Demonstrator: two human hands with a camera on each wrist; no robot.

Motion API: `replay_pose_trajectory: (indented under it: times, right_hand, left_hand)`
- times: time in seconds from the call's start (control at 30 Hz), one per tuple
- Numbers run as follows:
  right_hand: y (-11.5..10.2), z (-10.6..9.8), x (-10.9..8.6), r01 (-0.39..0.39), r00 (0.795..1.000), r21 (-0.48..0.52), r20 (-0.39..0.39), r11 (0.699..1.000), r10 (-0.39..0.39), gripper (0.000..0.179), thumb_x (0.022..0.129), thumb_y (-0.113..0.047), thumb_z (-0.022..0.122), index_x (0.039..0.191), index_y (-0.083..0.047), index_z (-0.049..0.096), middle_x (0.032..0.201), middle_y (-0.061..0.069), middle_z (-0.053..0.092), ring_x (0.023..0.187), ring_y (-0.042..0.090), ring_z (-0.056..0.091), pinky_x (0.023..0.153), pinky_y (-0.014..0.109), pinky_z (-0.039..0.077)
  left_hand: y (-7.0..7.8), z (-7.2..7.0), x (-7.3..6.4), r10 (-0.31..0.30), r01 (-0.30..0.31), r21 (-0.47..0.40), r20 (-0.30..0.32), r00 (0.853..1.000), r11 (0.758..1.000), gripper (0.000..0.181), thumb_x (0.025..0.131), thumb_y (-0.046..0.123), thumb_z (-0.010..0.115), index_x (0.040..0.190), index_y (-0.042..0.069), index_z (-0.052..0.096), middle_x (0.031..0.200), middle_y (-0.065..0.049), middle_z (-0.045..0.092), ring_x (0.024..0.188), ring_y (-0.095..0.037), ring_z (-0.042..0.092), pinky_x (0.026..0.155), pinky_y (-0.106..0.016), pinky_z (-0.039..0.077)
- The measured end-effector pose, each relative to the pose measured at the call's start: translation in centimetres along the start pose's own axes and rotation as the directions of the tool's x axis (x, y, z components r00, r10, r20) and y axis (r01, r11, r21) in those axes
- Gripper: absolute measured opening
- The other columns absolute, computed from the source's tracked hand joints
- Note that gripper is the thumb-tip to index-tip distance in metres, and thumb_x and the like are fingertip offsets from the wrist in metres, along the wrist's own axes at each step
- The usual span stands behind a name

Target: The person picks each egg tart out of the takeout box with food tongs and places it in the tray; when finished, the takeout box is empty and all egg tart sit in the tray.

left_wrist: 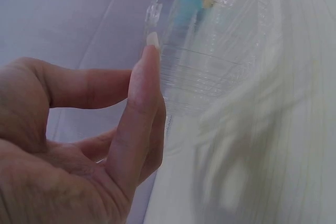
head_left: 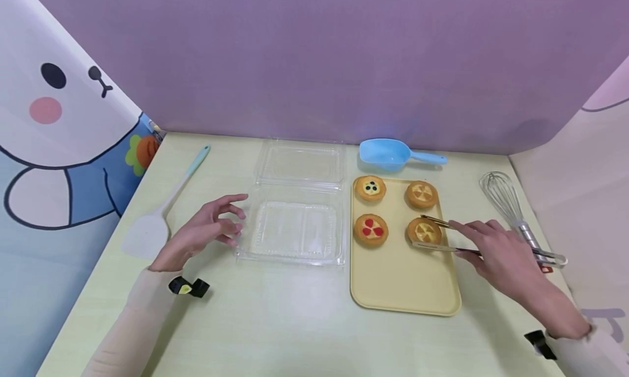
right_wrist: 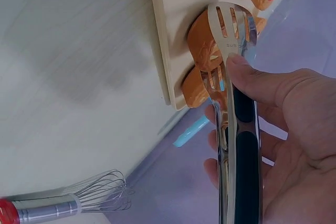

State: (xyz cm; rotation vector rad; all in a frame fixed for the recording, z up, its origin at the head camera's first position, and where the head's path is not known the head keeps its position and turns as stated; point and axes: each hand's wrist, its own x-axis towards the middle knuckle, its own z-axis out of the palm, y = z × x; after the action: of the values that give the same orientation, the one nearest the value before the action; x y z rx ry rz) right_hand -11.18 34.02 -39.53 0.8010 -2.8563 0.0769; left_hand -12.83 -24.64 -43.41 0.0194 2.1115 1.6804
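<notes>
My right hand [head_left: 506,257] grips metal serving tongs [right_wrist: 228,108] with slotted ends and dark handle pads. The tong ends stand either side of an egg tart with yellow wedges on top [head_left: 425,231], on a beige tray [head_left: 403,284]. Three more tarts share the tray: one with dark berries [head_left: 371,188], one with red pieces [head_left: 371,230], and one with pale wedges [head_left: 421,194]. At the left side of an opened clear plastic box [head_left: 295,229], my left hand [head_left: 208,227] has loosely bent fingers, a fingertip [left_wrist: 152,43] right at the rim.
A white spatula [head_left: 149,232] with a light-blue handle lies at the left. Behind the tray is a blue scoop [head_left: 385,154]. A whisk [head_left: 506,199] lies at the right, partly under the tongs' handle end in the head view. A purple panel [head_left: 314,65] rises behind the table.
</notes>
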Motion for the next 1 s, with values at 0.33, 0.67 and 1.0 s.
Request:
replay_pose_trajectory:
  times: [0.33,0.67,1.0]
  right_hand:
    - [0.02,0.3,-0.21,-0.004,1.0,-0.013,0.0,1.0,0.004,0.067,0.075,-0.024,0.09,0.137,-0.014,0.066,0.11,0.013,0.076,0.095,0.038,0.068,0.06,0.054,0.053]
    - [-0.21,0.07,-0.33,0.01,1.0,-0.014,-0.023,1.0,-0.01,0.068,0.074,-0.021,0.09,0.137,-0.012,0.066,0.109,0.013,0.076,0.095,0.037,0.068,0.062,0.054,0.055]
    - [-0.21,0.26,-0.53,-0.011,1.0,-0.004,0.009,1.0,0.011,0.069,0.076,-0.023,0.089,0.139,-0.012,0.064,0.112,0.015,0.075,0.095,0.038,0.067,0.063,0.055,0.054]
  left_hand:
    - [0.01,-0.06,0.04,-0.006,0.006,-0.005,0.001,1.0,1.0,0.077,0.093,-0.005,0.06,0.163,0.006,0.03,0.121,-0.021,0.051,0.078,-0.021,0.068,0.067,-0.034,0.065]
    - [-0.01,-0.12,0.02,-0.001,0.001,-0.011,0.011,1.0,1.0,0.077,0.093,-0.005,0.059,0.163,0.005,0.029,0.122,-0.023,0.05,0.078,-0.019,0.068,0.067,-0.034,0.065]
    - [0.04,-0.05,-0.02,0.0,0.001,-0.011,0.015,1.0,1.0,0.077,0.093,-0.004,0.06,0.163,0.005,0.028,0.122,-0.022,0.05,0.077,-0.021,0.068,0.067,-0.034,0.065]
